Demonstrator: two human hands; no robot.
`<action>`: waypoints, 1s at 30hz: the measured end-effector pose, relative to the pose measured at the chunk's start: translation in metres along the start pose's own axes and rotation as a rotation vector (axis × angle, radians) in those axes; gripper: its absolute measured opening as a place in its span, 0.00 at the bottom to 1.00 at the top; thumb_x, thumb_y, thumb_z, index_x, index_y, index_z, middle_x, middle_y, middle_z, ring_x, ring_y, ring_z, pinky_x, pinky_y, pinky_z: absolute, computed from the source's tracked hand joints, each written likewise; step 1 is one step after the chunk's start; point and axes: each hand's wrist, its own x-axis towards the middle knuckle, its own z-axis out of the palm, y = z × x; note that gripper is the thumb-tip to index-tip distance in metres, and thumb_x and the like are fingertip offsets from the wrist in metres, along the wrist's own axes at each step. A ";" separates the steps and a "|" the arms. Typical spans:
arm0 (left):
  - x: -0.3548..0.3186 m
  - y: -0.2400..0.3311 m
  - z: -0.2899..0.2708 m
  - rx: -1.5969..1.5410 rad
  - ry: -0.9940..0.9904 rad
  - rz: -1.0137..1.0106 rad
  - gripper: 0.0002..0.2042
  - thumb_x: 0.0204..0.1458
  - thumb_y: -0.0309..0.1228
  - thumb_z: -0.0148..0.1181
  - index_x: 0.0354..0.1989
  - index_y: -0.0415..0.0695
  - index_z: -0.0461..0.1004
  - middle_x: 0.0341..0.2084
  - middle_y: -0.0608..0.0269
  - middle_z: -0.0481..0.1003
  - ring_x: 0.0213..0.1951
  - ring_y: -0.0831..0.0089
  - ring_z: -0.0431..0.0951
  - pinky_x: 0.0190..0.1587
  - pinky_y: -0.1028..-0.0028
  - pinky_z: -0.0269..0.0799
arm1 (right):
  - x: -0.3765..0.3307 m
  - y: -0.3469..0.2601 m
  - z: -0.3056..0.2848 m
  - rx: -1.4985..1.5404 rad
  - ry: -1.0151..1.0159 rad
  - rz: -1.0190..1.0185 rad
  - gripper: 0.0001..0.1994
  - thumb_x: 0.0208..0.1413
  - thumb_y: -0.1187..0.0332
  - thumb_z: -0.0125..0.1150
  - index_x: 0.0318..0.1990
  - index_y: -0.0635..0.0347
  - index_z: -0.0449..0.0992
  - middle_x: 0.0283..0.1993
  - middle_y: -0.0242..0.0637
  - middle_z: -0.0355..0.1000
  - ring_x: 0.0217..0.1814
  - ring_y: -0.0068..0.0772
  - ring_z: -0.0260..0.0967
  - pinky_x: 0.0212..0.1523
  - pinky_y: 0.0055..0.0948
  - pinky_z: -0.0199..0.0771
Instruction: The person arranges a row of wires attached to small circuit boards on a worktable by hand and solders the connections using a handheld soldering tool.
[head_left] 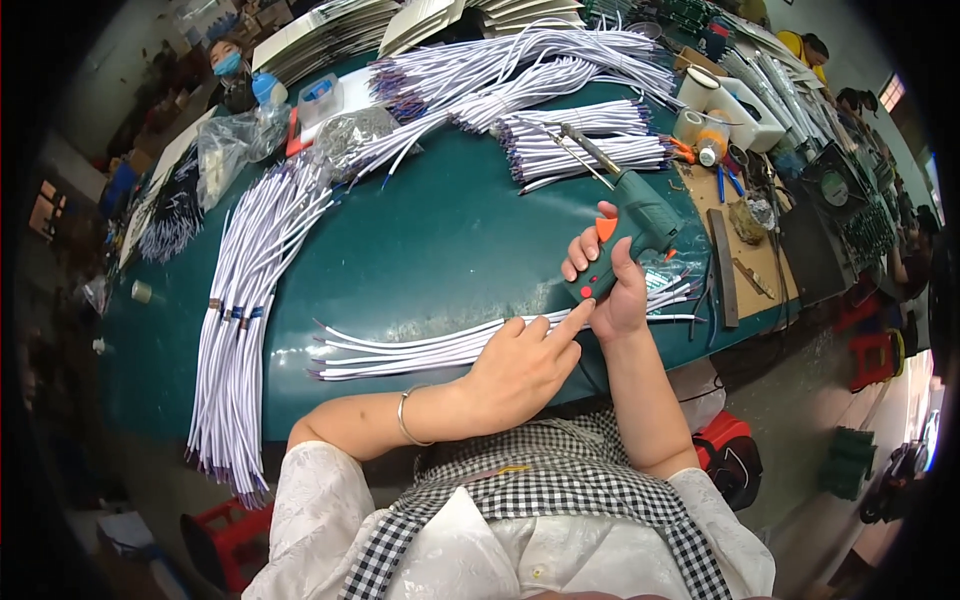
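My right hand (625, 285) is wrapped round the handle of a green pistol-shaped soldering gun (648, 208), with an orange trigger. Its long metal barrel and a thin guide tube point up and to the left. With its index finger stretched out, my left hand (525, 368) touches a red button at the handle's lower end. The other left fingers are loosely bent and hold nothing. Beneath my hands lies a loose row of white cables (420, 350) with dark stripped ends, on the green table (420, 240).
A tied bundle of white cables (235, 330) hangs over the left table edge. More white cable bundles (540, 70) are piled at the back. On the right stand a white container (745, 115), a small orange-capped bottle (710, 145), blue-handled pliers (728, 185) and a metal bar (722, 270).
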 end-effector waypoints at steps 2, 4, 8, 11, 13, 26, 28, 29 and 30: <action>-0.002 0.001 0.000 0.008 0.031 -0.005 0.05 0.43 0.28 0.57 0.24 0.41 0.69 0.59 0.51 0.64 0.31 0.70 0.70 0.32 0.71 0.64 | 0.001 0.000 0.001 -0.003 -0.039 -0.015 0.28 0.61 0.50 0.52 0.62 0.54 0.56 0.31 0.30 0.57 0.34 0.26 0.55 0.36 0.29 0.63; -0.004 0.001 0.000 -0.063 -0.016 -0.016 0.09 0.42 0.30 0.62 0.24 0.41 0.68 0.59 0.51 0.64 0.31 0.70 0.70 0.32 0.70 0.65 | -0.001 0.001 0.000 0.001 -0.038 -0.017 0.29 0.60 0.50 0.52 0.63 0.54 0.56 0.31 0.30 0.57 0.33 0.25 0.55 0.35 0.28 0.63; -0.001 0.003 0.002 -0.088 0.024 -0.019 0.11 0.41 0.32 0.65 0.25 0.40 0.68 0.58 0.51 0.65 0.30 0.69 0.71 0.33 0.68 0.66 | -0.003 -0.002 -0.001 0.033 -0.079 0.007 0.30 0.60 0.49 0.53 0.63 0.55 0.55 0.30 0.30 0.56 0.30 0.25 0.56 0.33 0.28 0.61; -0.001 0.005 0.000 -0.126 0.001 -0.020 0.11 0.41 0.31 0.65 0.26 0.40 0.68 0.56 0.51 0.66 0.30 0.68 0.72 0.33 0.67 0.67 | -0.003 -0.006 -0.008 0.117 -0.097 0.056 0.30 0.61 0.49 0.52 0.63 0.56 0.55 0.30 0.30 0.55 0.28 0.24 0.55 0.31 0.27 0.60; -0.001 0.006 -0.002 -0.185 -0.046 0.021 0.11 0.41 0.31 0.65 0.26 0.40 0.68 0.56 0.51 0.66 0.30 0.67 0.72 0.34 0.67 0.68 | -0.001 -0.006 -0.007 0.104 -0.084 0.047 0.30 0.61 0.49 0.52 0.63 0.56 0.55 0.29 0.30 0.55 0.28 0.24 0.55 0.31 0.27 0.60; -0.035 0.032 0.071 -0.531 -0.338 0.481 0.06 0.44 0.30 0.55 0.26 0.40 0.71 0.25 0.57 0.71 0.28 0.60 0.76 0.28 0.65 0.73 | -0.004 -0.003 -0.003 0.206 -0.082 0.057 0.30 0.60 0.50 0.54 0.63 0.56 0.58 0.28 0.30 0.53 0.25 0.22 0.52 0.24 0.22 0.58; -0.034 0.028 0.068 -0.532 -0.302 0.471 0.06 0.45 0.30 0.54 0.26 0.40 0.72 0.25 0.57 0.72 0.28 0.59 0.76 0.28 0.64 0.73 | -0.004 -0.003 -0.003 0.231 -0.075 0.079 0.30 0.60 0.49 0.54 0.63 0.56 0.58 0.27 0.30 0.53 0.25 0.22 0.52 0.23 0.21 0.58; -0.034 0.026 0.066 -0.543 -0.273 0.482 0.07 0.46 0.31 0.53 0.26 0.40 0.72 0.25 0.56 0.72 0.29 0.59 0.77 0.28 0.64 0.73 | -0.002 -0.003 -0.003 0.263 -0.053 0.094 0.31 0.59 0.48 0.54 0.63 0.57 0.58 0.27 0.31 0.54 0.24 0.22 0.52 0.22 0.21 0.59; -0.035 0.027 0.066 -0.536 -0.277 0.480 0.07 0.46 0.31 0.53 0.26 0.40 0.72 0.25 0.56 0.72 0.29 0.59 0.77 0.28 0.64 0.73 | -0.002 -0.004 -0.003 0.295 -0.029 0.106 0.32 0.58 0.46 0.55 0.63 0.57 0.58 0.26 0.31 0.55 0.24 0.23 0.53 0.21 0.21 0.60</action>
